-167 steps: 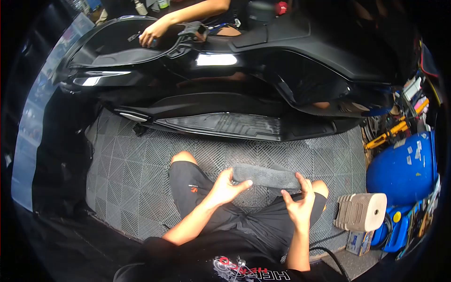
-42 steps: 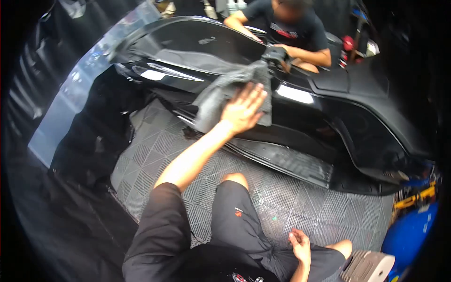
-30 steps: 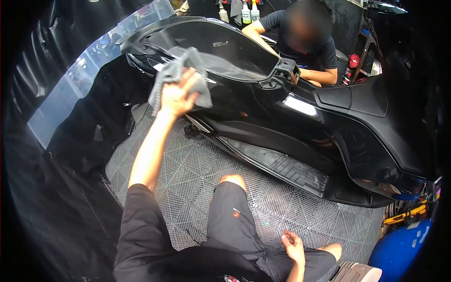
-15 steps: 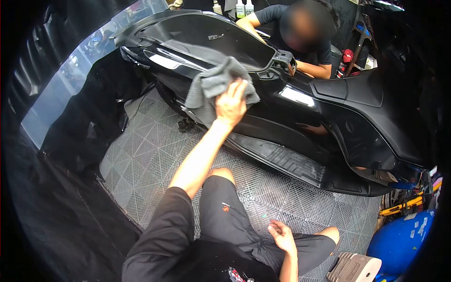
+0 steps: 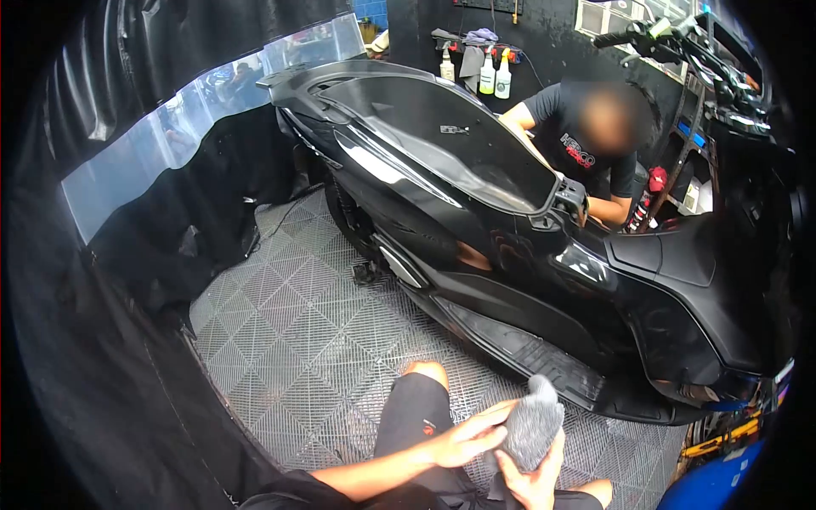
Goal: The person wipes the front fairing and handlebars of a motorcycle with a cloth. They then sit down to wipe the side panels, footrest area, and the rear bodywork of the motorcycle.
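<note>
A bunched grey cloth (image 5: 534, 425) is between my two hands, low in the view above my lap. My right hand (image 5: 537, 480) is wrapped round its lower right side, thumb on the near face. From the left, my left hand (image 5: 473, 435) reaches to the cloth with its fingers stretched out against the edge. Beyond them stands a glossy black scooter (image 5: 501, 280), its seat area uncovered at the rear and its footboard facing me. Neither hand touches the scooter.
A co-worker in a dark shirt (image 5: 586, 144) crouches behind the scooter. Spray bottles (image 5: 487, 75) hang on the back wall. Black curtain (image 5: 127, 340) lines the left side, grey grid tiles (image 5: 289, 314) cover the floor, and a blue object (image 5: 722, 476) is at the lower right.
The arm with the cloth has drawn back from the scooter's side to my lap. Both hands are now together at the cloth, and the view has shifted, showing more of the back wall.
</note>
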A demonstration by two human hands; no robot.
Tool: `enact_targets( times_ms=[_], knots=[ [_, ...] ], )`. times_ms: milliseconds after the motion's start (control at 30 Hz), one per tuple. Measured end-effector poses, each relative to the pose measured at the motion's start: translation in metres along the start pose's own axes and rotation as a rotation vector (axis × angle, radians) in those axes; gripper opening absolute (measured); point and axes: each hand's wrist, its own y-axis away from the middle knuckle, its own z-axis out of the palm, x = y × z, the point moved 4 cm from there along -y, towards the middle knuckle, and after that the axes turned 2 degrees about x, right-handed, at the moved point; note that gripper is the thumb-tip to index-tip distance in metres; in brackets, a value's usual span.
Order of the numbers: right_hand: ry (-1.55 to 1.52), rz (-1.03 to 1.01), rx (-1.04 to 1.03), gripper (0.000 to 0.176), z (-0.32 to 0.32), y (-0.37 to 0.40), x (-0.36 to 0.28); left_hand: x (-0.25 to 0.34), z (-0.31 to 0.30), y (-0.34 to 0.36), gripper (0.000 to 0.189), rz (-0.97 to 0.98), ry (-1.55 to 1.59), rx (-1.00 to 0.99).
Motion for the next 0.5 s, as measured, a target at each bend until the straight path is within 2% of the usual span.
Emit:
enact_targets(
  times_ms=[67, 100, 167, 200, 267, 333, 400, 433, 467, 500],
  knots=[
    [-0.509, 0.114, 0.293, 0.077, 0.021, 0.015, 0.019, 0.005, -0.032, 0.002, 0.056, -0.065, -0.104, -0.207],
    [-0.446, 0.128, 0.201, 0.083, 0.022, 0.02, 0.027, 0.032, -0.041, -0.006, 0.052, -0.111, -0.157, -0.243],
    [-0.317, 0.15, 0.023, 0.103, 0.019, 0.03, 0.045, 0.073, -0.071, -0.018, 0.043, -0.16, -0.496, -0.158],
    [-0.395, 0.285, 0.004, 0.096, 0.024, 0.04, 0.055, 0.096, -0.091, -0.028, 0.039, -0.158, -0.677, -0.11],
    [-0.549, 0.557, -0.039, 0.086, 0.038, 0.056, 0.071, 0.138, -0.141, -0.048, 0.032, 0.25, -0.956, 0.046],
    [-0.626, 0.684, -0.125, 0.087, 0.054, 0.071, 0.081, 0.187, -0.187, -0.067, 0.03, 0.261, -1.039, 0.299],
    [-0.656, 0.728, -0.228, 0.087, 0.073, 0.083, 0.089, 0.229, -0.231, -0.087, 0.034, 0.41, -1.248, 0.587],
    [-0.655, 0.735, -0.269, 0.088, 0.08, 0.085, 0.091, 0.245, -0.254, -0.099, 0.041, 0.413, -1.435, 0.668],
    [-0.651, 0.737, -0.302, 0.088, 0.087, 0.086, 0.093, 0.261, -0.277, -0.112, 0.048, 0.511, -1.598, 0.701],
    [-0.645, 0.738, -0.319, 0.088, 0.092, 0.089, 0.095, 0.267, -0.322, -0.13, 0.057, 0.551, -1.766, 0.733]
  ],
)
